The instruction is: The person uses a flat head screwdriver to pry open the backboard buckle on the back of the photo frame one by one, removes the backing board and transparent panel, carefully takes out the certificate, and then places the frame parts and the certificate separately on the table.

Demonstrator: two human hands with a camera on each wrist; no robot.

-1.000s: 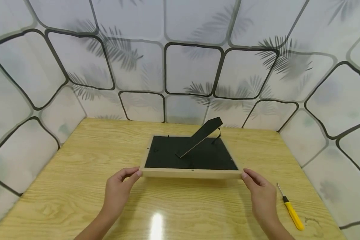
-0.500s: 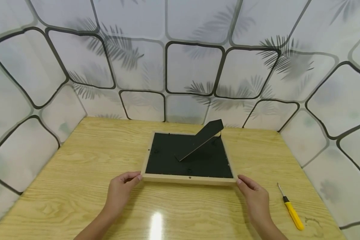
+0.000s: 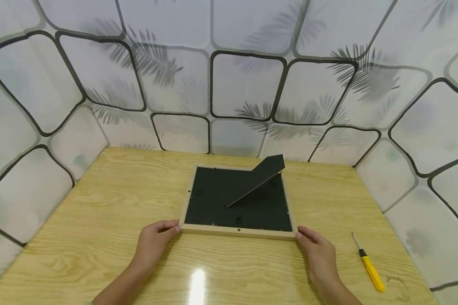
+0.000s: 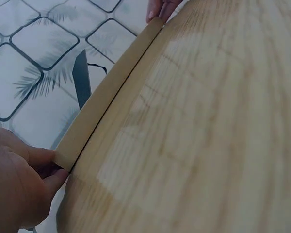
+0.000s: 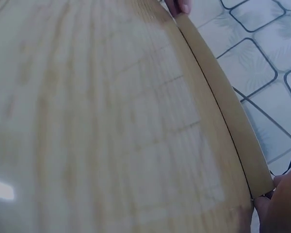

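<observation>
A picture frame [image 3: 206, 199] with a pale wood border lies back side up on the table, its black backing showing. From that backing a black easel leg [image 3: 257, 180] stands raised at a slant toward the far right. My left hand [image 3: 154, 243] pinches the near left corner between thumb and fingers. At the near right corner, my right hand [image 3: 319, 254] does the same. Both wrist views show the frame's near side [image 4: 111, 87] along the tabletop, with a thin dark line beneath it. The frame's front is hidden.
A screwdriver [image 3: 372, 271] with a yellow handle lies to the right of my right hand, its tip pointing away from me. Patterned wall covering [image 3: 248, 89] rises behind the wooden table [image 3: 110, 203] and along both its sides.
The frame's near edge has come down and toward me, and the frame now lies flatter. My right hand has shifted left and nearer along with it; the left has moved slightly.
</observation>
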